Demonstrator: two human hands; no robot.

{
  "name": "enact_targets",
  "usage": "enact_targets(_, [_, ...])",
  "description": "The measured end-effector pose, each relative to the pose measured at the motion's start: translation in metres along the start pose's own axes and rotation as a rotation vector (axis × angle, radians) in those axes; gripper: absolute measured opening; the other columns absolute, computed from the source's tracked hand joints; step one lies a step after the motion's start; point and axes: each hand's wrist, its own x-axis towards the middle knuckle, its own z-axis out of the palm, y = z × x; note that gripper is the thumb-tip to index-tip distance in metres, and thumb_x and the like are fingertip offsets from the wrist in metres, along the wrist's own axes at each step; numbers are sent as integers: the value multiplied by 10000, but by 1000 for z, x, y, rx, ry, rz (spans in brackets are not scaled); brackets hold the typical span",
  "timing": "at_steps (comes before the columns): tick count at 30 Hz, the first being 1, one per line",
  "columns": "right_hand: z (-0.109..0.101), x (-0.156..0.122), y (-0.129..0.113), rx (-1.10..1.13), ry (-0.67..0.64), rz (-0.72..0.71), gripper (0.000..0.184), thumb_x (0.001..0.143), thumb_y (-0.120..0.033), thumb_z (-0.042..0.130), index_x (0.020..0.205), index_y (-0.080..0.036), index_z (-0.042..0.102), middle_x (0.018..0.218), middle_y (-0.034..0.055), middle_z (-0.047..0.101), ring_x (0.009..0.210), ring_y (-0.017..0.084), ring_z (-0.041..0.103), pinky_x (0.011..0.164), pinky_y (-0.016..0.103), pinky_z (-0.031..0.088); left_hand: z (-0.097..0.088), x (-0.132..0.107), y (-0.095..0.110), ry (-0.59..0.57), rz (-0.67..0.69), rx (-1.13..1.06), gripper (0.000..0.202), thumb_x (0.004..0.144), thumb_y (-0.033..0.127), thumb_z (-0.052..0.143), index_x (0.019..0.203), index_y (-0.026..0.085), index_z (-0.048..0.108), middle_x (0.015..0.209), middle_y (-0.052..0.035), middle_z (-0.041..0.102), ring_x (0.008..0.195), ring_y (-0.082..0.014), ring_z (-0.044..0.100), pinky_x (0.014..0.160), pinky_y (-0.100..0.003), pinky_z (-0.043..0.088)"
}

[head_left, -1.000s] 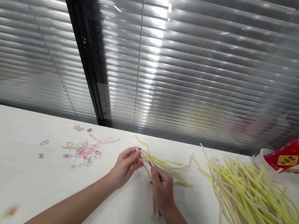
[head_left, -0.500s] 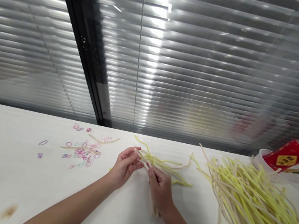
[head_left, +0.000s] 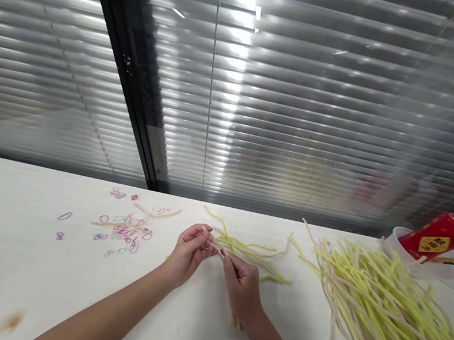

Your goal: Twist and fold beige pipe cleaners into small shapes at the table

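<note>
My left hand [head_left: 190,255] pinches the upper end of some beige strands [head_left: 213,244] that look like pipe cleaners. Just below and to the right, my right hand [head_left: 245,287] is closed on the same strands. Their lower ends poke out beneath the right hand, close to the white table [head_left: 149,328]. How many strands are held is hard to make out. Behind the hands lie several loose yellow pipe cleaners [head_left: 262,254], partly covered by the fingers.
A large heap of yellow and beige pipe cleaners [head_left: 374,296] lies at right. Beyond it are a clear plastic cup [head_left: 392,249] and a red packet [head_left: 447,235]. Small coloured elastic bands [head_left: 126,230] are scattered at left. Window blinds [head_left: 327,89] border the table's far edge.
My right hand has shifted very slightly to the left, nearer my left fingers. Both hands keep their grip on the strands, and the rest looks the same.
</note>
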Motion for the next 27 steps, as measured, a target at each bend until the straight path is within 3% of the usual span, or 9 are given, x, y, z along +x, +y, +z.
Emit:
enact_targets(5, [0, 0, -1, 6, 27, 13, 315, 870, -326, 448, 765, -127, 668, 525, -36, 383, 519, 102, 363, 505, 215, 327, 1, 0, 0, 19, -1, -22, 98, 780, 220, 669, 813, 144, 617, 662, -14, 638, 601, -109, 620, 619, -228, 540])
enact_targets(11, [-1, 0, 4, 150, 43, 185, 360, 804, -348, 567, 1091, -135, 610, 572, -76, 282, 496, 78, 303, 476, 194, 325, 1, 3, 1, 84, 18, -75, 114, 786, 226, 665, 821, 145, 592, 662, -5, 634, 582, -95, 617, 633, -227, 546])
enact_targets(16, [0, 1, 8, 328, 133, 215, 493, 724, -286, 661, 1181, -188, 508, 827, -14, 466, 541, 50, 426, 531, 192, 420, 0, 6, 2, 160, 12, -91, 161, 760, 229, 691, 852, 144, 589, 668, -10, 644, 600, -111, 648, 652, -222, 555])
enact_targets(19, [2, 2, 11, 324, 199, 172, 564, 691, -237, 683, 1212, -218, 469, 940, 14, 488, 556, 43, 472, 536, 189, 436, 0, 6, 2, 165, 4, -85, 161, 745, 216, 704, 825, 138, 588, 691, -15, 653, 600, -111, 655, 644, -214, 557])
enact_targets(23, [2, 3, 13, 352, 178, 164, 533, 689, -219, 688, 1184, -214, 491, 911, 7, 514, 540, 36, 469, 535, 186, 440, 0, 3, 2, 114, -18, -49, 155, 740, 218, 709, 767, 134, 581, 749, -31, 672, 618, -105, 657, 642, -204, 553])
enact_targets(27, [0, 4, 11, 338, 117, 146, 272, 680, -277, 714, 907, -172, 605, 885, 33, 584, 553, 67, 504, 532, 215, 462, 1, -3, 1, 8, -101, 71, 158, 758, 252, 696, 747, 135, 590, 638, -26, 654, 642, -134, 665, 659, -238, 556])
